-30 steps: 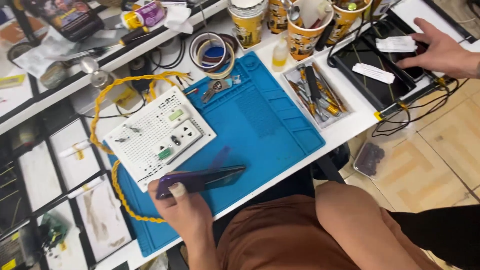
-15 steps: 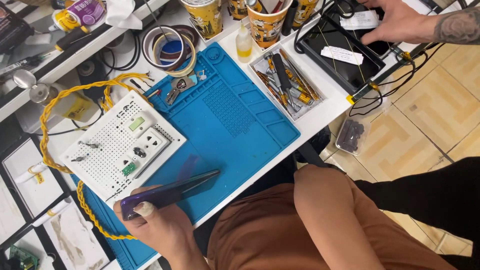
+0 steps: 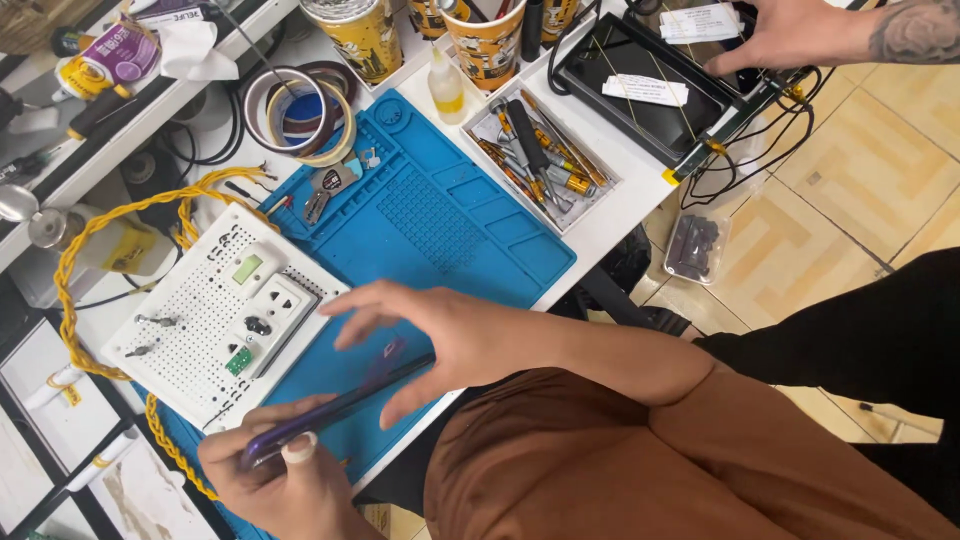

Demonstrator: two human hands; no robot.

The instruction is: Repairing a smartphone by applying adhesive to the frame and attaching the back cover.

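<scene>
My left hand (image 3: pixel 285 480) at the bottom left grips one end of a slim purple phone (image 3: pixel 340 405), held edge-on above the blue work mat (image 3: pixel 440 220). My right hand (image 3: pixel 450 335) hovers over the phone's other end with fingers spread, and the lowest fingers touch or nearly touch it. A white perforated board (image 3: pixel 215 320) with sockets and a small green part lies on the mat just left of both hands.
A yellow braided cable (image 3: pixel 70 290) loops around the board. Behind the mat are tape rolls (image 3: pixel 300 110), printed cups (image 3: pixel 365 35), a small bottle (image 3: pixel 447 85) and a tray of tools (image 3: pixel 540 150). Another person's hand (image 3: pixel 790 35) rests on a black tray (image 3: pixel 650 85).
My right hand has come into view and reached over the phone, which only my left hand held before. The view has shifted closer and to the right.
</scene>
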